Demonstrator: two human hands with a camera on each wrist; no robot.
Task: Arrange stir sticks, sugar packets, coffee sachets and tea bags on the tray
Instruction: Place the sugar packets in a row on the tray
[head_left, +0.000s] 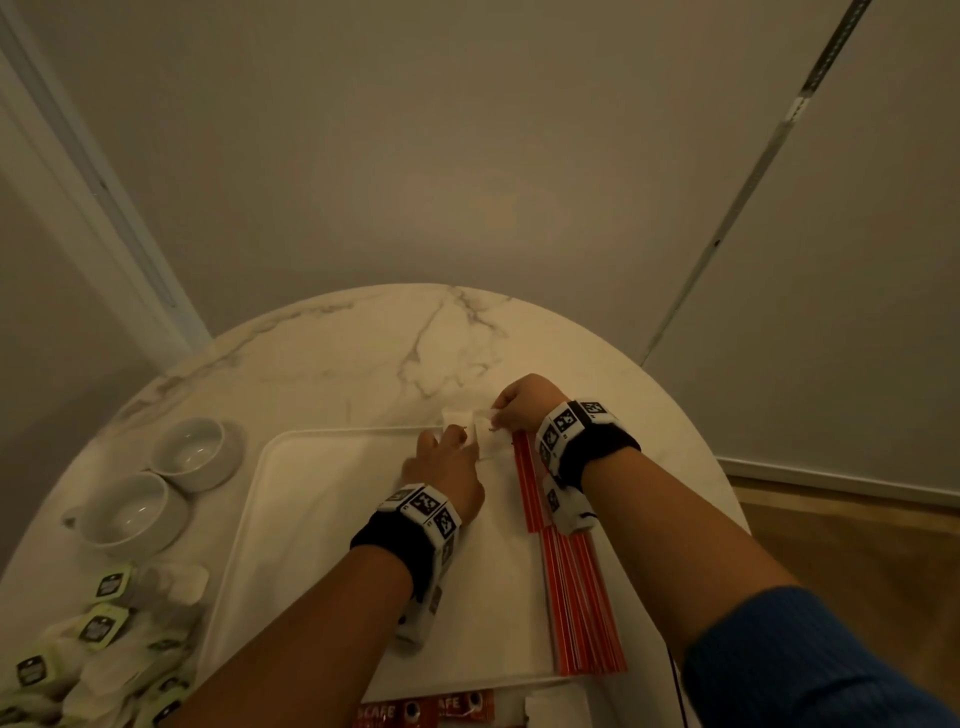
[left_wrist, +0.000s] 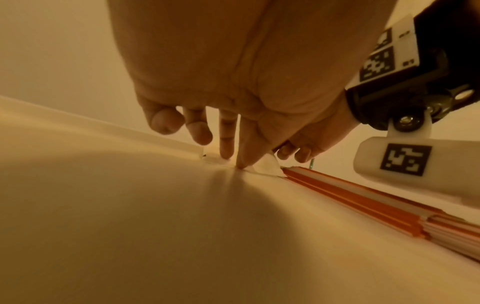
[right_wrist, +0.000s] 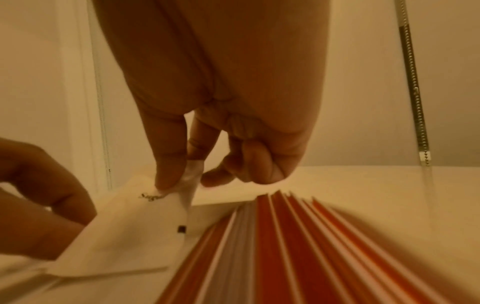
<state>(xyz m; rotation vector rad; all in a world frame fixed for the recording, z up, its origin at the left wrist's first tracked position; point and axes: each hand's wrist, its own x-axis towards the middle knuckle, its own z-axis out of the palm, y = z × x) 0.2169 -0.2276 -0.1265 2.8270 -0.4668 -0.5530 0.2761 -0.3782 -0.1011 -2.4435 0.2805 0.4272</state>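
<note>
Head view: a white sugar packet (head_left: 485, 434) is held at the tray's (head_left: 322, 519) far right corner. It is pinched between thumb and forefinger of the right hand (head_left: 522, 402), with the other fingers curled in. The left hand (head_left: 441, 467) is spread, and its straight fingertips (left_wrist: 240, 164) are pressed on the packet's near edge. Orange-and-white stir sticks (head_left: 576, 582) are laid along the tray's right edge, just beside the packet. Tea bags (head_left: 104, 629) are heaped at the table's (head_left: 363, 364) near left edge. 2 white bowls (head_left: 161, 483) are set off the tray's left edge. Red coffee sachets (head_left: 426, 712) are seen at the table's near edge.
</note>
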